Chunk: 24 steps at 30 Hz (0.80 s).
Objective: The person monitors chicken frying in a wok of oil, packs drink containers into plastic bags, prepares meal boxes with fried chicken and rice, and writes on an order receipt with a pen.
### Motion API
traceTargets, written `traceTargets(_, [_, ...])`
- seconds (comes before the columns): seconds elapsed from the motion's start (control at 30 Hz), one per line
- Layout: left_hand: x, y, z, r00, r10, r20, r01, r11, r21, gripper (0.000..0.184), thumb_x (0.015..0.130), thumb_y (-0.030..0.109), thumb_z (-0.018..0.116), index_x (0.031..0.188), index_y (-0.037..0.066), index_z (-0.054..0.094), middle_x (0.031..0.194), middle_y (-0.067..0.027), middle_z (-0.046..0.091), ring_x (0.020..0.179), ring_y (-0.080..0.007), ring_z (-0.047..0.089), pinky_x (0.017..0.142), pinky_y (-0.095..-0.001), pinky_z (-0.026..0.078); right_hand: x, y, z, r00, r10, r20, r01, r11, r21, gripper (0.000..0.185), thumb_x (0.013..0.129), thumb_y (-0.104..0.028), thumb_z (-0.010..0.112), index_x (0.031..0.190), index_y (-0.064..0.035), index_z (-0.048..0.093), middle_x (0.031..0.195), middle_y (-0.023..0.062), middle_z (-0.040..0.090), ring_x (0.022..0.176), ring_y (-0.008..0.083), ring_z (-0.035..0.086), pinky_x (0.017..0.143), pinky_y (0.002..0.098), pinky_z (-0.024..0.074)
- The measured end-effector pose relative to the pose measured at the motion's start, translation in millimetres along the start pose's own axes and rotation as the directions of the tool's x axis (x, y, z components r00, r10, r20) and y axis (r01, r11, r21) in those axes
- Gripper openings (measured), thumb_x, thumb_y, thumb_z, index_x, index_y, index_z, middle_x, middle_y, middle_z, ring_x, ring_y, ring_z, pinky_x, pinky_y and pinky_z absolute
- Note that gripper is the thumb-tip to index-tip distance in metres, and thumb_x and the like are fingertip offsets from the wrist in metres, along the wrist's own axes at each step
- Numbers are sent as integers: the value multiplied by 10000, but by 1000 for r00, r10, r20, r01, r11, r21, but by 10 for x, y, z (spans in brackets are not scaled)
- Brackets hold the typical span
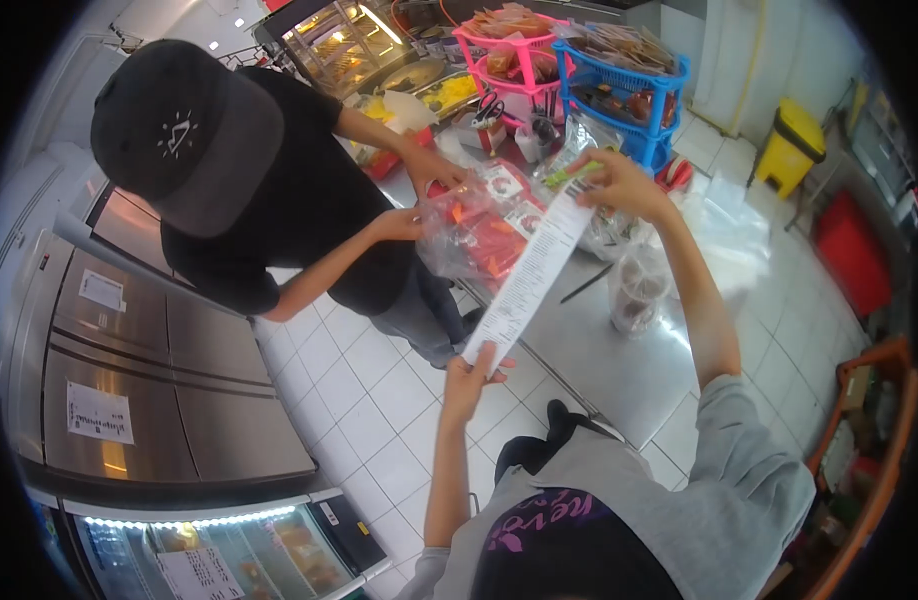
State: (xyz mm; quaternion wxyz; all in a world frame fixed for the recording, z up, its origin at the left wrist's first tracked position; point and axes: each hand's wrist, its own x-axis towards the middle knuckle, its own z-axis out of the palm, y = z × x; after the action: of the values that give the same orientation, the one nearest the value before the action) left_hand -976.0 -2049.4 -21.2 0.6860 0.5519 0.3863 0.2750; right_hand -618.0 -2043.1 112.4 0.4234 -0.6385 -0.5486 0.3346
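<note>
A long printed paper receipt point(532, 268) stretches diagonally between my two hands, above the steel table point(629, 385). My left hand point(469, 385) pinches its lower end, thumb on the printed face. Its upper end is gripped by my right hand point(619, 187), fingers bent around the edge. Behind the receipt lies a clear plastic bag with red packets and white labels point(487, 225), partly covered by the paper. A clear bag with a dark brown content point(639, 290) stands on the table below my right forearm. A dark pen-like stick point(586, 284) lies near it.
At the left, a person in a black cap point(189, 135) has both hands on the bag of red packets. Pink point(519, 70) and blue point(624, 95) tiered racks stand at the table's far end. White plastic bags point(724, 230) lie at right. Steel refrigerators point(159, 370) line the left.
</note>
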Motion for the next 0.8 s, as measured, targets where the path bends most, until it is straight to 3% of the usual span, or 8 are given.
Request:
traceTargets(0.2, [344, -584, 115, 968, -202, 146, 213, 975, -63, 391, 984, 355, 567, 1250, 70, 586, 978, -79, 707, 764, -84, 631, 641, -238, 517, 166, 296, 156, 988, 136, -77, -146, 978, -150, 390, 672, 95, 700, 1015, -37, 570, 737, 119, 658, 516, 164, 604, 417, 294, 448])
traceTargets(0.33, [578, -925, 156, 940, -321, 114, 336, 929, -156, 388, 982, 306, 572, 1304, 91, 540, 990, -79, 710, 627, -37, 539, 597, -190, 491, 179, 569, 412, 978, 125, -168, -182, 907, -380, 336, 690, 86, 663, 992, -30, 570, 805, 152, 632, 711, 288, 672, 479, 374, 490])
traceTargets(0.4, [725, -1039, 133, 924, -354, 146, 375, 913, -159, 347, 977, 282, 577, 1280, 112, 564, 994, -83, 709, 624, -34, 538, 593, -189, 492, 203, 759, 545, 929, -263, -261, 5, 714, -700, 212, 757, 24, 593, 965, -9, 617, 860, 216, 637, 749, 356, 664, 580, 465, 513])
traceTargets(0.6, [995, -1320, 99, 895, -431, 118, 421, 901, 101, 485, 951, 246, 594, 1347, 64, 382, 1067, -180, 657, 756, -139, 615, 719, -343, 528, 145, 870, 1281, 984, -51, -168, -103, 611, -785, 189, 793, -56, 609, 980, -24, 601, 853, 166, 682, 787, 331, 702, 638, 440, 561])
traceTargets(0.67, [1004, -1448, 166, 978, 101, -182, 75, 643, 762, 642, 912, 285, 621, 1404, 59, 276, 1235, -276, 542, 1012, -324, 610, 875, -497, 474, 97, 923, 1465, 983, 22, -180, -159, 581, -798, 199, 791, -58, 618, 987, -32, 592, 852, 155, 686, 769, 315, 709, 623, 429, 567])
traceTargets(0.7, [885, -1086, 336, 954, 114, -279, 209, 416, 885, 743, 832, 286, 660, 1450, 110, 287, 1363, -289, 432, 1197, -368, 524, 942, -548, 419, 81, 1015, 1567, 972, 27, -232, -202, 597, -776, 211, 792, -59, 619, 997, -35, 576, 839, 154, 685, 748, 312, 710, 615, 430, 568])
traceTargets(0.73, [858, -928, 399, 957, 109, -269, 202, 415, 887, 743, 832, 286, 660, 1450, 110, 287, 1363, -289, 432, 1197, -368, 524, 942, -548, 419, 83, 1136, 1661, 958, 29, -286, -243, 613, -752, 223, 793, -60, 620, 1007, -38, 561, 826, 154, 684, 728, 309, 710, 606, 431, 568])
traceTargets(0.8, [874, -776, 476, 690, 716, 105, -281, 132, 951, 636, 849, 210, 631, 1419, 87, 377, 1338, -249, 480, 1250, -359, 482, 1006, -486, 405, 68, 1357, 1767, 955, 34, -296, -254, 611, -750, 320, 783, -47, 622, 1090, -42, 528, 793, 153, 677, 681, 315, 705, 590, 421, 569])
